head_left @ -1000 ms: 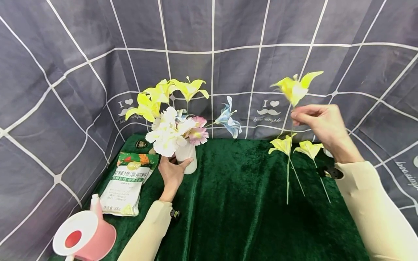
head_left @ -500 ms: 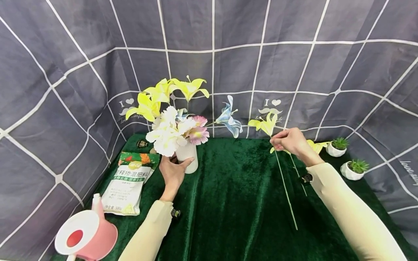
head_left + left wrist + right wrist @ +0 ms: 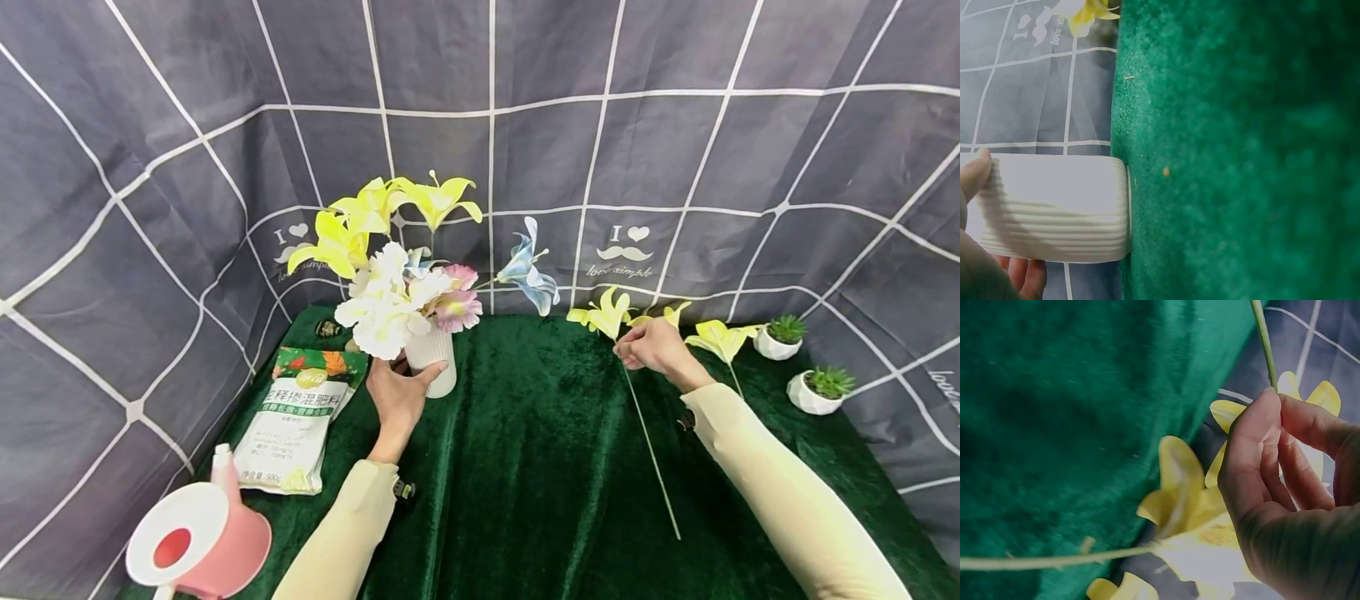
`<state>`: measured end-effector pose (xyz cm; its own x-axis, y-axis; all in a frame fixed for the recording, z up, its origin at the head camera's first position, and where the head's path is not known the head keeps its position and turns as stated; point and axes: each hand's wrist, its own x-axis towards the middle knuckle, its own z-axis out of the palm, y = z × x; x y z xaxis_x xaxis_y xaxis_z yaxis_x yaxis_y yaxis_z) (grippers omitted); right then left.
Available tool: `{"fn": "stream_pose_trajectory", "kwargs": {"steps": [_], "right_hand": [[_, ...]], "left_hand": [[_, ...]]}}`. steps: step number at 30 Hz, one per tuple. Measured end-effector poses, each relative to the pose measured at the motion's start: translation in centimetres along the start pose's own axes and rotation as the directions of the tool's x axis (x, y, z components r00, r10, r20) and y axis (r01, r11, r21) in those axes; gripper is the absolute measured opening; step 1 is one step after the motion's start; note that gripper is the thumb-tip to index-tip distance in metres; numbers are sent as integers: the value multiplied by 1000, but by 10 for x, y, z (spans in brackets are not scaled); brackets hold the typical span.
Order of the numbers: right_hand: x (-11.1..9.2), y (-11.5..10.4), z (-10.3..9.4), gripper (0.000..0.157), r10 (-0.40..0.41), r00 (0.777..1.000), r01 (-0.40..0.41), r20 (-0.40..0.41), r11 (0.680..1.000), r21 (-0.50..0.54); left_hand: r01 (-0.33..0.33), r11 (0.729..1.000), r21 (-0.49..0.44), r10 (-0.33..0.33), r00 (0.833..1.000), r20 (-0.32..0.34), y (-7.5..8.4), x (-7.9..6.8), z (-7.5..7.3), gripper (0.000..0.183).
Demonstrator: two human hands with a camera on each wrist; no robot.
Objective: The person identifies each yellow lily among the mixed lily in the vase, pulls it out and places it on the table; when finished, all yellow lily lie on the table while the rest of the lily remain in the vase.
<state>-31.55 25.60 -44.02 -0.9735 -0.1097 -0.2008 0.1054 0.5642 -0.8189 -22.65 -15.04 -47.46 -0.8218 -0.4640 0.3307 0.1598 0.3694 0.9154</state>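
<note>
My left hand point(image 3: 396, 398) grips the white ribbed vase point(image 3: 432, 364), thumb on one side and fingers round the other; its base meets the green cloth in the left wrist view. White blooms point(image 3: 384, 308), yellow lilies point(image 3: 435, 202), a pink flower point(image 3: 456, 304) and a blue lily point(image 3: 527, 268) stand in it. On the right, my right hand point(image 3: 654, 348) pinches the stem of a yellow lily point(image 3: 609, 313) between thumb and forefinger, just under the bloom. That stem slants down toward me over the cloth. Another yellow lily point(image 3: 1191, 531) lies beside the hand in the right wrist view.
A further yellow lily point(image 3: 722, 340) lies at the back right, near two small potted succulents point(image 3: 780, 337). On the left are a fertilizer bag point(image 3: 288, 425) and a pink watering can point(image 3: 202, 533). Green velvet cloth point(image 3: 525, 467) covers the table, with a grey checked curtain point(image 3: 547, 158) behind.
My right hand has come down and left with its yellow lily, from raised at the right to low over the cloth. Both succulents have come into view. The left hand keeps holding the vase.
</note>
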Motion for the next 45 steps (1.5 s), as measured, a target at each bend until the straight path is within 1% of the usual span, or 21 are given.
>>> {"fn": "stream_pose_trajectory", "kwargs": {"steps": [5, 11, 16, 19, 21, 23, 25, 27, 29, 30, 32, 35, 38, 41, 43, 45], "right_hand": [[3, 10, 7, 25, 13, 1000, -13, -19, 1000, -9], [7, 18, 12, 24, -4, 999, 2, -39, 999, -47], [7, 21, 14, 20, -3, 999, 1, -43, 998, -63], [5, 21, 13, 18, -6, 998, -2, -65, 993, -115], [2, 18, 13, 19, -27, 994, 7, -103, 982, -187], [-1, 13, 12, 20, -71, 985, 26, -155, 961, -275], [-5, 6, 13, 19, -146, 963, 59, -227, 934, -353], [-11, -3, 16, 19, -215, 934, 92, -286, 916, -389], [-18, -15, 21, 17, -267, 911, 132, -315, 911, -392], [-21, -22, 25, 17, -282, 906, 151, -316, 913, -379], [-29, -37, 36, 18, -290, 913, 186, -287, 922, -340], [-40, -62, 55, 17, -304, 930, 247, -207, 933, -263], [-49, -84, 75, 15, -332, 935, 312, -126, 937, -156], [-52, -104, 93, 15, -371, 927, 369, -54, 928, -44], [-50, -116, 104, 16, -397, 917, 398, -32, 917, 24], [-43, -127, 112, 20, -409, 912, 409, -30, 907, 98]], "left_hand": [[3, 1000, -9, -3, 1000, 3, 0, 0, -1, 79], [-2, 1000, -2, 2, 1000, -1, 0, 0, -1, 81], [-7, 1000, -8, 7, 1000, -2, 1, 0, 0, 80], [0, 1000, -14, 0, 1000, 3, 1, -1, 0, 80], [6, 1000, -17, -6, 1000, 6, 1, -1, -1, 79], [13, 1000, -17, -13, 1000, 8, 1, -1, 0, 79], [17, 1000, -18, -17, 1000, 9, 1, -1, -1, 79], [20, 1000, -19, -20, 1000, 10, 1, -1, -1, 79], [20, 1000, -23, -20, 1000, 10, 1, -1, -1, 79], [20, 999, -26, -19, 1000, 10, 1, -1, -1, 78], [17, 999, -30, -17, 1000, 8, 1, -1, -2, 78], [13, 999, -31, -13, 1000, 5, 1, -1, -2, 77], [14, 1000, -22, -14, 1000, 8, 1, -1, -2, 76], [16, 1000, -11, -16, 1000, 7, 0, -1, -1, 75], [15, 1000, -2, -15, 1000, 4, 0, -1, -1, 75], [10, 1000, 2, -10, 1000, 3, 0, -1, 0, 75]]}}
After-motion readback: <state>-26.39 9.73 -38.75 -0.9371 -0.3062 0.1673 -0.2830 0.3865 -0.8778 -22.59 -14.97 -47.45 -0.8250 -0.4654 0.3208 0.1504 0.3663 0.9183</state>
